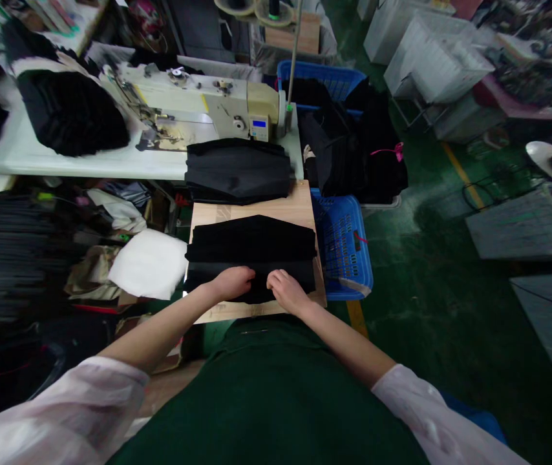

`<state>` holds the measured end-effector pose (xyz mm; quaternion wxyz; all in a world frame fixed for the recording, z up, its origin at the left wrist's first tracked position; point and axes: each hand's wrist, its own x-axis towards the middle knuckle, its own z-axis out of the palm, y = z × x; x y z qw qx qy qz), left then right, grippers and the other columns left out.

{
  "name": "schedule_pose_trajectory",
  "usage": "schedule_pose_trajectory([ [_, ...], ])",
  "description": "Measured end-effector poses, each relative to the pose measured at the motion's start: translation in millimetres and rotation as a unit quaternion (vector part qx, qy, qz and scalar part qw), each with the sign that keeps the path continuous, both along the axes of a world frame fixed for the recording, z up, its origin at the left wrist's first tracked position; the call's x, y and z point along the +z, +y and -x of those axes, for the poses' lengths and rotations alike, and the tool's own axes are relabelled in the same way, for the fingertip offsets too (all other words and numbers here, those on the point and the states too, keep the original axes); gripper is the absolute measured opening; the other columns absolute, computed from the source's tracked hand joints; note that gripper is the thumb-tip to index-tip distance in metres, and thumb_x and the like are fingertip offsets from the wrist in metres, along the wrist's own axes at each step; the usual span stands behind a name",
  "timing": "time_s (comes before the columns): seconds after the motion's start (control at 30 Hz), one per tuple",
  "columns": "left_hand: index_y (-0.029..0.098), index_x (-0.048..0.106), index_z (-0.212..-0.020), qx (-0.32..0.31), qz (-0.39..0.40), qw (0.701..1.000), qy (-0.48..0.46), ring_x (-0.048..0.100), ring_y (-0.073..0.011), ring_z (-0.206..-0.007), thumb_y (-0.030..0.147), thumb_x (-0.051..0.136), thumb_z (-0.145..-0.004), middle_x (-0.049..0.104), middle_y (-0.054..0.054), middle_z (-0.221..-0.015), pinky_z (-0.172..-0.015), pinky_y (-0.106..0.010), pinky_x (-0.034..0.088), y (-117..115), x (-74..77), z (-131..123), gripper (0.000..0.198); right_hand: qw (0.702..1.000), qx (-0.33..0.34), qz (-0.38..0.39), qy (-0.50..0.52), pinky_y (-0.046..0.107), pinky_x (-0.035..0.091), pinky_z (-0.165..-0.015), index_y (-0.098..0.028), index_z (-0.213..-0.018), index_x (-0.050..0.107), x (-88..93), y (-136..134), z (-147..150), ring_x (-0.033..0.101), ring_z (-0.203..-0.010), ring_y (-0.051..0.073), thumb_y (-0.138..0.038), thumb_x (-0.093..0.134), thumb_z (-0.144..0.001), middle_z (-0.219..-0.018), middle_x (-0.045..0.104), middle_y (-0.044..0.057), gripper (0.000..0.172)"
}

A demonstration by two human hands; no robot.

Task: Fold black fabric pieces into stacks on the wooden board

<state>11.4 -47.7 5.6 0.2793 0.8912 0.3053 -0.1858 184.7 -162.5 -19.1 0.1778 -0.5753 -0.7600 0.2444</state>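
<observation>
Black cut fabric pieces (251, 239) lie stacked on a light wooden board (256, 210) in front of me. My left hand (234, 283) is closed with its fingertips at the near part of the black fabric. A short gap to the right, my right hand (288, 289) is curled in a pinch on the same fabric. The near strip under both hands looks slightly greyer than the part behind it. A second black fabric stack (238, 171) rests beyond, across the board and the sewing table's edge.
An industrial sewing machine (198, 103) stands on a white table (111, 165). Another black stack (70, 113) lies at its left. Blue baskets (348, 248) and piled black fabric (348, 142) stand to the right. White cloth (150, 263) lies at left, below the table.
</observation>
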Motion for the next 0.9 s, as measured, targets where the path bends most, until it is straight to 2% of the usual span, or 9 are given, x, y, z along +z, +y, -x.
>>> schedule_pose_trajectory([
  [0.1, 0.017, 0.067, -0.096, -0.008, 0.011, 1.000, -0.028, 0.064, -0.0201, -0.094, 0.004, 0.045, -0.071, 0.069, -0.008, -0.102, -0.083, -0.027, 0.048, 7, -0.4, 11, 0.035, 0.997, 0.004, -0.056, -0.054, 0.036, 0.041, -0.088, -0.017, -0.093, 0.066, 6.3, -5, -3, 0.048, -0.105, 0.022, -0.007, 0.050, -0.089, -0.112, 0.058, 0.010, 0.019],
  [0.2, 0.019, 0.066, -0.097, 0.011, 0.023, 0.999, -0.045, 0.065, -0.0195, -0.092, 0.012, 0.046, -0.080, 0.070, -0.005, -0.100, -0.085, -0.028, 0.049, 14, -0.4, 22, 0.027, 0.994, 0.031, -0.064, -0.080, 0.035, 0.040, -0.083, -0.018, -0.102, 0.068, 11.7, -6, 1, 0.051, -0.096, 0.020, -0.014, 0.050, -0.093, -0.102, 0.062, 0.008, 0.020],
  [0.3, 0.020, 0.066, -0.101, -0.010, 0.021, 0.994, -0.107, 0.065, -0.0189, -0.094, 0.021, 0.043, -0.089, 0.070, -0.005, -0.101, -0.086, -0.029, 0.049, 21, 2.6, 30, 0.026, 0.995, 0.044, -0.051, -0.078, 0.033, 0.040, -0.080, -0.017, -0.108, 0.067, 12.4, -5, 6, 0.053, -0.094, 0.019, -0.024, 0.049, -0.096, -0.100, 0.066, 0.008, 0.022],
  [0.43, 0.020, 0.064, -0.108, -0.069, -0.013, 0.976, -0.208, 0.064, -0.0181, -0.098, 0.019, 0.037, -0.092, 0.069, -0.006, -0.107, -0.087, -0.030, 0.049, 29, 16.4, 31, 0.031, 0.994, 0.054, -0.041, -0.089, 0.034, 0.040, -0.081, -0.015, -0.098, 0.069, 9.2, -7, 10, 0.057, -0.094, 0.020, -0.031, 0.048, -0.098, -0.100, 0.069, 0.009, 0.026],
  [0.53, 0.020, 0.064, -0.111, -0.073, -0.050, 0.961, -0.261, 0.064, -0.0178, -0.098, 0.020, 0.036, -0.094, 0.068, -0.006, -0.107, -0.086, -0.030, 0.050, 38, 31.4, 29, 0.032, 0.993, 0.055, -0.025, -0.104, 0.033, 0.039, -0.079, -0.015, -0.092, 0.069, 7.1, -10, 13, 0.059, -0.089, 0.019, -0.028, 0.048, -0.098, -0.097, 0.070, 0.009, 0.026],
  [0.63, 0.020, 0.065, -0.106, -0.033, -0.093, 0.951, -0.293, 0.065, -0.0176, -0.092, 0.029, 0.039, -0.096, 0.069, -0.006, -0.100, -0.082, -0.029, 0.052, 51, 41.0, 27, 0.029, 0.994, 0.031, -0.002, -0.109, 0.031, 0.040, -0.076, -0.016, -0.091, 0.069, 5.2, -12, 16, 0.061, -0.085, 0.018, -0.027, 0.049, -0.097, -0.092, 0.071, 0.008, 0.024],
  [0.7, 0.020, 0.065, -0.104, 0.010, -0.128, 0.944, -0.303, 0.065, -0.0182, -0.090, 0.033, 0.041, -0.096, 0.069, -0.006, -0.098, -0.081, -0.030, 0.052, 61, 40.4, 23, 0.029, 0.995, 0.015, 0.007, -0.103, 0.030, 0.041, -0.075, -0.016, -0.090, 0.068, 4.1, -12, 18, 0.062, -0.084, 0.019, -0.028, 0.051, -0.097, -0.090, 0.071, 0.008, 0.023],
  [0.8, 0.019, 0.063, -0.105, 0.083, -0.186, 0.941, -0.270, 0.064, -0.0215, -0.092, 0.031, 0.044, -0.094, 0.068, -0.007, -0.100, -0.082, -0.034, 0.051, 77, 28.6, 10, 0.025, 0.996, -0.001, 0.018, -0.086, 0.030, 0.042, -0.073, -0.015, -0.089, 0.069, 3.5, -9, 17, 0.062, -0.084, 0.019, -0.032, 0.050, -0.097, -0.088, 0.071, 0.008, 0.026],
  [0.9, 0.015, 0.061, -0.109, 0.139, -0.237, 0.947, -0.167, 0.062, -0.0280, -0.096, 0.024, 0.054, -0.088, 0.064, -0.013, -0.104, -0.083, -0.039, 0.050, 85, 13.4, -8, 0.024, 0.998, -0.014, 0.029, -0.060, 0.028, 0.043, -0.074, -0.016, -0.093, 0.070, 3.3, -5, 15, 0.061, -0.084, 0.018, -0.032, 0.050, -0.097, -0.090, 0.071, 0.007, 0.026],
])
